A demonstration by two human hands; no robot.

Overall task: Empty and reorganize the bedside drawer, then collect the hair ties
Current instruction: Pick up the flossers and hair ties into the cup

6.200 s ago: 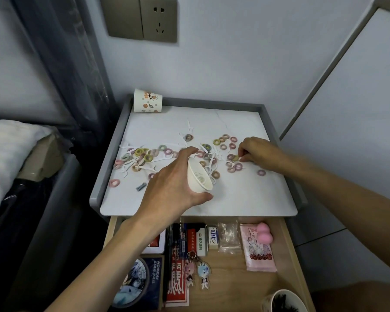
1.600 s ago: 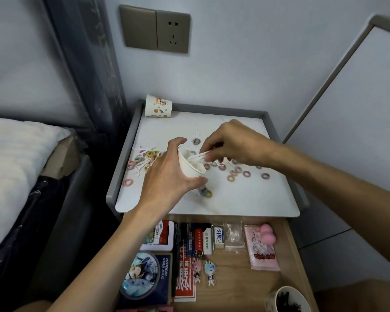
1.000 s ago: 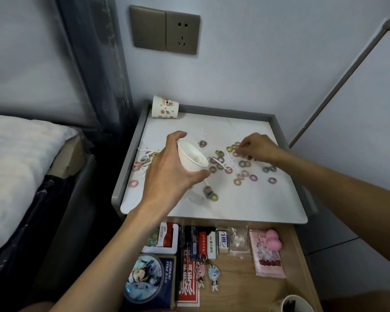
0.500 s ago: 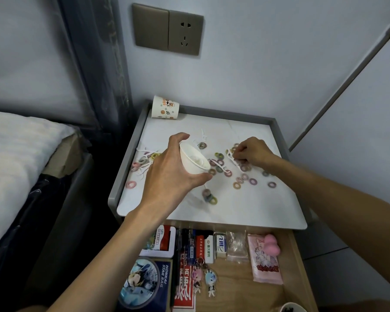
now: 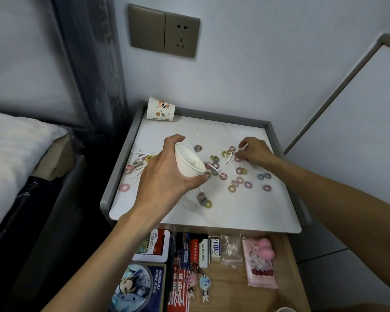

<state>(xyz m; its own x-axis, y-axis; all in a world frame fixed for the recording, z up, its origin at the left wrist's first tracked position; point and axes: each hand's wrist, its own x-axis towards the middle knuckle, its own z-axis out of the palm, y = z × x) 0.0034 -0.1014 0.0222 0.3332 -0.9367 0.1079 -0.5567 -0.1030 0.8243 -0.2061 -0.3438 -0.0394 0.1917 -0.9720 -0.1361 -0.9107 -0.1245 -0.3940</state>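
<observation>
Several small pastel hair ties [image 5: 241, 180] lie scattered over the white bedside tabletop [image 5: 245, 210], mixed with white floss picks [image 5: 229, 159]. My left hand [image 5: 167, 174] grips a white paper cup [image 5: 188, 162], tilted above the tabletop's middle, with white floss picks inside. My right hand [image 5: 253, 152] rests at the right rear of the scatter, fingers curled and pinching a white floss pick [image 5: 243, 147]. More hair ties [image 5: 136, 164] lie at the left edge.
A patterned paper cup [image 5: 160, 109] lies on its side at the back left corner. The open wooden drawer [image 5: 286, 278] below holds boxes, keychains, a pink packet and a pink sponge [image 5: 266, 249]. A bed stands to the left, a wall socket above.
My right hand went from the cup back out to the right rear of the scatter and picked up a floss pick. The left hand keeps the cup in about the same place.
</observation>
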